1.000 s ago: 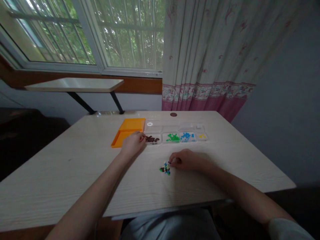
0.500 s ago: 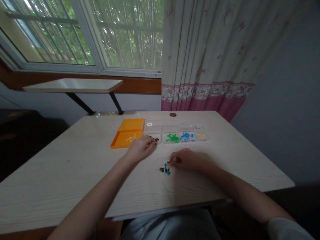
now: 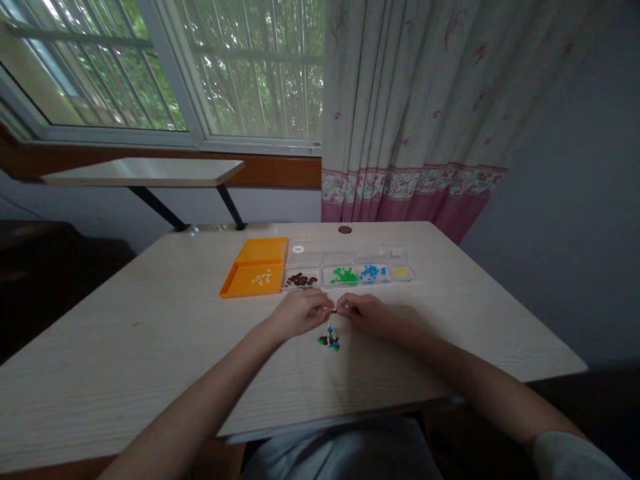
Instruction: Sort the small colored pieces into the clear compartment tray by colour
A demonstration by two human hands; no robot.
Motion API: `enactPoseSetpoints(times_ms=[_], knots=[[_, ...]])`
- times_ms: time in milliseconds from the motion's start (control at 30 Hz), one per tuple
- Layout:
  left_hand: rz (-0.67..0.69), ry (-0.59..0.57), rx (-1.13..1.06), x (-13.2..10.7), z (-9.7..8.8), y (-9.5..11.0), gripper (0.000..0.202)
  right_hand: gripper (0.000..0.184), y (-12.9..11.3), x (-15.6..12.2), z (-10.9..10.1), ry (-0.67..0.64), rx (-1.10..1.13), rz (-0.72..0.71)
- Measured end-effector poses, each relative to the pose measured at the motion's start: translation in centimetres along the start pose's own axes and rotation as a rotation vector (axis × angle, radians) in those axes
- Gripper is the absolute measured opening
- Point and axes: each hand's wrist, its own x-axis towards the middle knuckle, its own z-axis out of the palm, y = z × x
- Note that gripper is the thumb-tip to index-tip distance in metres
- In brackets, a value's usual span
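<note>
My left hand (image 3: 300,313) and my right hand (image 3: 363,312) meet fingertip to fingertip above the table, both pinched closed around something too small to name. Just below them lies a small pile of mixed coloured beads (image 3: 329,340). Behind the hands stands a clear compartment box (image 3: 345,257) with brown beads (image 3: 300,280), green beads (image 3: 344,275), blue beads (image 3: 373,272) and yellow beads (image 3: 403,272) in separate sections. To its left sits an orange tray (image 3: 255,263) holding a few pale beads (image 3: 262,279).
The pale wooden table (image 3: 150,333) ends close to my body at the front and near a blue wall on the right. A small shelf (image 3: 140,170) and window lie behind, with a patterned curtain (image 3: 410,120) at the back right.
My left hand has drawn back from the brown bead compartment toward me and to the right. It now meets my right hand, which lifted slightly from beside the mixed pile.
</note>
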Motion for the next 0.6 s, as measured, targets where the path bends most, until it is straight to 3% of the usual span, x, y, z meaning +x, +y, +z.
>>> enactPoseSetpoints(times_ms=[367,500,600], knots=[[0.027,0.048,-0.035,0.1,-0.1,0.6,0.014,0.015,0.2,0.2,0.4,0.088,0.093,-0.003],[-0.021,0.062,-0.025,0.0,-0.5,0.1,0.015,0.019,0.1,0.1,0.1,0.064,0.023,0.036],[-0.129,0.149,0.024,-0.2,-1.3,-0.7,0.017,0.023,-0.5,-0.1,-0.2,-0.032,-0.101,0.040]])
